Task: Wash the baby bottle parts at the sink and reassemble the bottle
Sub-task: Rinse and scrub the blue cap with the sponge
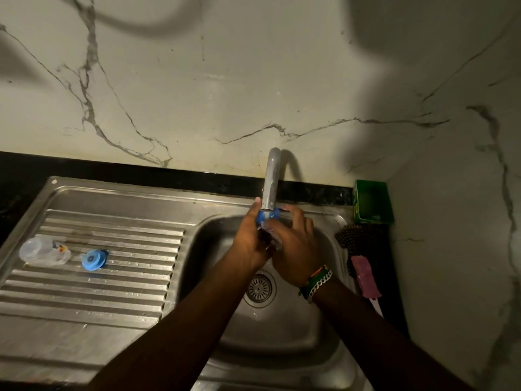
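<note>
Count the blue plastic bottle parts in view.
2. One blue plastic ring lies on the ribbed steel drainboard, right of the clear bottle. Another blue part is held under the tap by both hands; more may be hidden.

The scene is dimly lit from the upper middle, the corners are darkened by shadow, and straight edges are bowed by wide-angle distortion.

Under the curved steel tap [271,179], the left hand [248,238] and right hand [293,249] hold a blue plastic bottle ring [267,215] over the stainless steel sink [282,340]; a clear bottle [42,251] and blue round cap [94,259] lie on the ridged drainboard [112,292].
</note>
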